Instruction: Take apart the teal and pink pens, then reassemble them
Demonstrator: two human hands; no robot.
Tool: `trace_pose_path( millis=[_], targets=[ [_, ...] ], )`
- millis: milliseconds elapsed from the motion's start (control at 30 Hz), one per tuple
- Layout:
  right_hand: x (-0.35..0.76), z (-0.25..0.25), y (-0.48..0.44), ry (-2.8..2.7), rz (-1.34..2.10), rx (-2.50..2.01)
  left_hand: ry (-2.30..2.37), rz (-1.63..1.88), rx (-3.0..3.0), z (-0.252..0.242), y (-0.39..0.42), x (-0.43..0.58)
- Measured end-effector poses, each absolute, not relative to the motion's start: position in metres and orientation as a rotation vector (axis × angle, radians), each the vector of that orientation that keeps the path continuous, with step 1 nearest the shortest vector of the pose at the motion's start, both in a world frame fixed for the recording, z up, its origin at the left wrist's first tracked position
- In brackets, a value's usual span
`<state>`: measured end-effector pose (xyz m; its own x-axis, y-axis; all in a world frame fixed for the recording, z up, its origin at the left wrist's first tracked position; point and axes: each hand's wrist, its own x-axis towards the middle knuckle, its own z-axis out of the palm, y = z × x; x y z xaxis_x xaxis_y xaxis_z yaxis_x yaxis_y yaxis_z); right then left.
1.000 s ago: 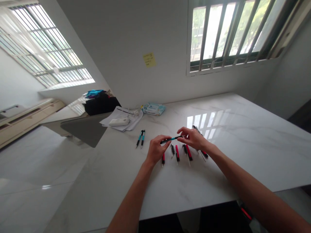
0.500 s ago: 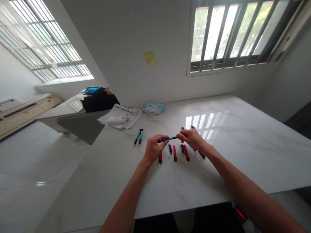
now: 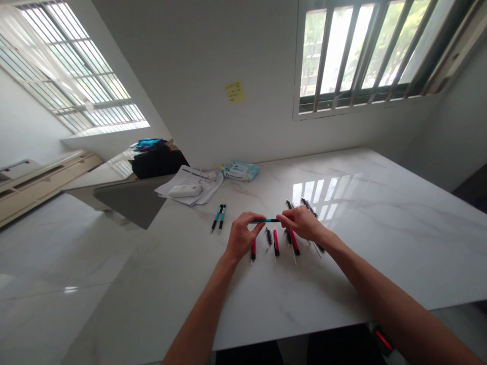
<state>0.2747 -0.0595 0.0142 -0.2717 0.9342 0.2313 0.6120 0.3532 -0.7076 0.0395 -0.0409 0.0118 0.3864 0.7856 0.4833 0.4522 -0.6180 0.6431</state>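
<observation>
Head view, held pen: slim teal-and-black cylindrical pen (image 3: pixel 269 220), likely plastic, roughly level above the white grey-veined glossy surface (image 3: pixel 289 299), between both hands.
Left hand (image 3: pixel 243 235): thumb and fingers pinching pen's left part.
Right hand (image 3: pixel 300 222): fingers curled onto pen's black right end; exact contact too small to tell.
Pen weight: probably very light, fingertip pinch enough.
Pen stiffness: looks rigid; small fittings could crack if forced sideways.
Pen slip: round, may roll; teal middle probably slicker than black ends.
Pen hold: both ends, kept in line.
Loose parts: red-and-black barrel (image 3: pixel 276 242), short black piece (image 3: pixel 269 236), thin white rod (image 3: pixel 294 256), near hands; rod likely bendy, take mid-length.
Teal pair: two teal-and-black pens (image 3: pixel 222 216), left of left hand.
</observation>
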Motion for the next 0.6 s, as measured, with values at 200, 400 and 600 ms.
trace_pose_path(
  millis=[200, 400, 600],
  targets=[
    [0.27, 0.018, -0.065, -1.963, 0.797, -1.244, 1.104, 1.171, 2.045, 0.018, -0.045, 0.04],
    [0.267, 0.021, -0.07, -1.986, 0.8, -1.187, 0.891, 1.124, 1.8, 0.024, -0.045, 0.035],
    [0.273, 0.019, -0.065, -2.048, 0.688, -1.254, 0.872, 1.049, 1.699, 0.029, -0.039, 0.024]
  ],
)
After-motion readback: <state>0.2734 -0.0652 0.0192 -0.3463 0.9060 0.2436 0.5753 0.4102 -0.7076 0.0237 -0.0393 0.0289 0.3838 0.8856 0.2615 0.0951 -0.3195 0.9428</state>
